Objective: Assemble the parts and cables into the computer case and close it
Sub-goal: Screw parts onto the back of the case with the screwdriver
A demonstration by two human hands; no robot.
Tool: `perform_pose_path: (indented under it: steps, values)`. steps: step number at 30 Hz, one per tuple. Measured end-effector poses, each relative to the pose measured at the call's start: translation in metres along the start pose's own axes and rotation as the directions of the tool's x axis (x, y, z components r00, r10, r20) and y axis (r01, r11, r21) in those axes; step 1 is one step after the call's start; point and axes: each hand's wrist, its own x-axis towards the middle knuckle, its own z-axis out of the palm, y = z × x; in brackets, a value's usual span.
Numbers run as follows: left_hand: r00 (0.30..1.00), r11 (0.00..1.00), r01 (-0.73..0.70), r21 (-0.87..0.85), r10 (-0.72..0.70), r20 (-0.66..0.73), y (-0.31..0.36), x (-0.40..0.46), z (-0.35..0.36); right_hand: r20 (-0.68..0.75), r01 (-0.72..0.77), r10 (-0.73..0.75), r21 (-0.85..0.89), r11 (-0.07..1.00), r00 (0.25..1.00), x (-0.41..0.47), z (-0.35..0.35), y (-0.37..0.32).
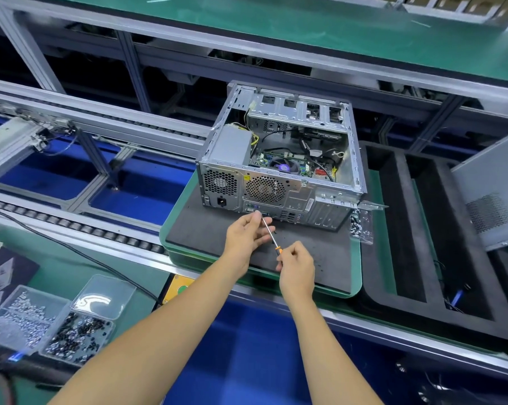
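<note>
On a dark foam pad (206, 229) set in a green tray (171, 229), the computer case (279, 159) lies on its side with its open face up, so the motherboard, fan, cables and grey power supply inside are in plain view. Its rear panel of vents and ports faces the person.

Just in front of that rear panel, the right hand (296, 267) pinches the orange handle of a small screwdriver (271, 233) between fingers and thumb, the shaft slanting up toward the case's port area. The left hand (247, 232) meets the shaft near its tip, thumb and fingertips closed lightly round the metal; whether a screw sits at the tip is too small to tell.

Touching the case's right rear corner lies a clear bag of screws (361, 226). Farther right of the case is a black foam tray (416, 229) with long slots, and a grey side panel (492, 188) leans over it. Well to the left of the case, near the person, an open compartment box (54, 323) holds silver and black screws.
</note>
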Motion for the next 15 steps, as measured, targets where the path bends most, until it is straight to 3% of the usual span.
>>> perform_pose_path:
  steps: [5,12,15]
  values:
    - [1.000,1.000,0.012,0.004,-0.012,-0.002,0.004,0.003,-0.002,0.007,0.023,-0.023,0.015,1.000,1.000,-0.001,0.005,-0.002]
    - [1.000,0.995,0.001,0.099,-0.002,0.010,0.014,0.005,-0.003,0.114,-0.141,0.111,0.303,0.943,0.987,-0.003,0.014,-0.003]
    - [1.000,0.993,0.005,0.117,-0.008,0.027,0.013,0.006,-0.007,0.134,-0.165,0.126,0.334,0.928,0.983,-0.003,0.015,-0.007]
